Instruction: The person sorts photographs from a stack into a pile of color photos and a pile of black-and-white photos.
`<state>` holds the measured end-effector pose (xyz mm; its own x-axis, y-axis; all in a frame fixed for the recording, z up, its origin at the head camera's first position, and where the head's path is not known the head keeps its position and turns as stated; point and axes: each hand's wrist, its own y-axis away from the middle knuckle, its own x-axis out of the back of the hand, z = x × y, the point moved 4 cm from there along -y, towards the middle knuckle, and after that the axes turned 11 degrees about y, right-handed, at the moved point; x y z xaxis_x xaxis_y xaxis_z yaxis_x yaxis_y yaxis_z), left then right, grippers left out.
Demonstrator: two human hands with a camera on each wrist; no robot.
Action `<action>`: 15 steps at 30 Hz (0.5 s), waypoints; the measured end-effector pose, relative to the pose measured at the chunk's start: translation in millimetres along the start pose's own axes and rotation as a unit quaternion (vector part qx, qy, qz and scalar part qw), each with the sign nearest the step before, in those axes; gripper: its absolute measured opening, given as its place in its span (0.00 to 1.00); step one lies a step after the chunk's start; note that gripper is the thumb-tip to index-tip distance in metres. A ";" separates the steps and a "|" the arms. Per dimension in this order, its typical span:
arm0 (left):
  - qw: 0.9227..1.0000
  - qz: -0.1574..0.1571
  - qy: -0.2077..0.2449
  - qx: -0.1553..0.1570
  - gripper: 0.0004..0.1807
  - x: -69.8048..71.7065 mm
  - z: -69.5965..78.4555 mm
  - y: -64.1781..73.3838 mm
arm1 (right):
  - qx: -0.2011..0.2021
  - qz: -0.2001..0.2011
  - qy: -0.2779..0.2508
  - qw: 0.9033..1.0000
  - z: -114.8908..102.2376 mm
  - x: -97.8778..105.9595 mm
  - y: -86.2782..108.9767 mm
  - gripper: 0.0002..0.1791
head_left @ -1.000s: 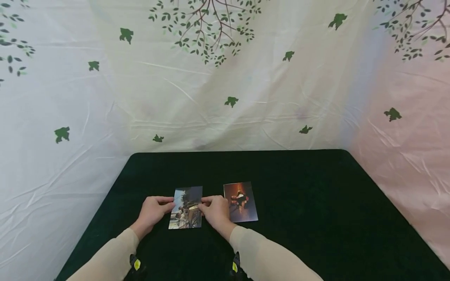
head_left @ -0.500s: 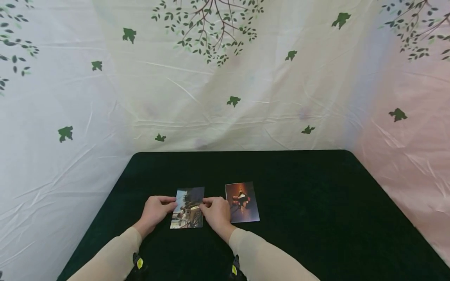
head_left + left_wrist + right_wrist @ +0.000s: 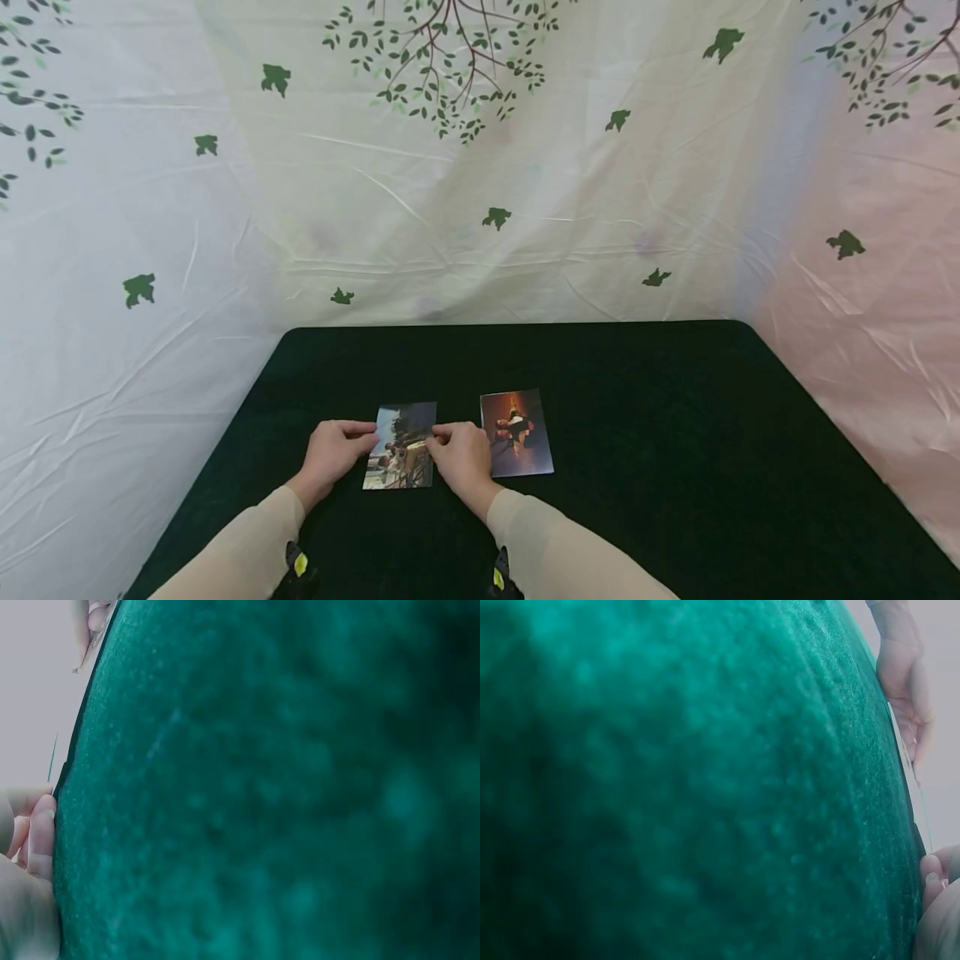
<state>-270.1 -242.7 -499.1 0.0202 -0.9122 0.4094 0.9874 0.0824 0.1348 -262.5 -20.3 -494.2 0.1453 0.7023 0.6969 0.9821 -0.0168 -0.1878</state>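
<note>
Outdoor photo is pinched at its side edges by left hand and right hand.

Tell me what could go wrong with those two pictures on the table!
The held picture might bend if the left grip and right grip push toward each other, because they pinch it at opposite sides.

The other picture could get bumped out of place, since the right grip is so close that it hides part of that picture's left edge in the head view.
</note>
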 end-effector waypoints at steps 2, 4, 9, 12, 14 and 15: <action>1.000 0.004 -0.004 0.000 0.15 -0.6 0.2 -0.1 | 0.000 0.001 0.003 1.000 -0.8 0.3 0.3 0.09; 1.000 0.008 -0.006 0.001 0.15 -1.2 0.4 -0.3 | 0.001 0.002 0.006 1.000 -1.4 0.2 0.6 0.09; 1.000 0.014 -0.012 0.002 0.14 -2.2 1.3 0.7 | 0.001 0.004 0.015 1.000 -1.8 -0.5 0.3 0.08; 1.000 0.015 -0.016 0.000 0.13 -2.4 2.6 2.2 | -0.002 0.004 0.019 1.000 -2.1 -0.8 0.0 0.08; 1.000 0.016 -0.019 -0.002 0.13 -2.6 3.7 3.2 | -0.004 0.003 0.020 1.000 -1.9 -1.4 -0.1 0.08; 1.000 0.017 -0.020 -0.003 0.13 -2.6 4.1 3.6 | -0.006 0.002 0.020 1.000 -1.9 -1.6 -0.1 0.08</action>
<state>-267.3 -238.4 -496.0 0.0467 -0.8919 0.4499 0.9873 0.1096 0.1148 -262.6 -22.7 -494.0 0.1541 0.6737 0.7227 0.9827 -0.0287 -0.1827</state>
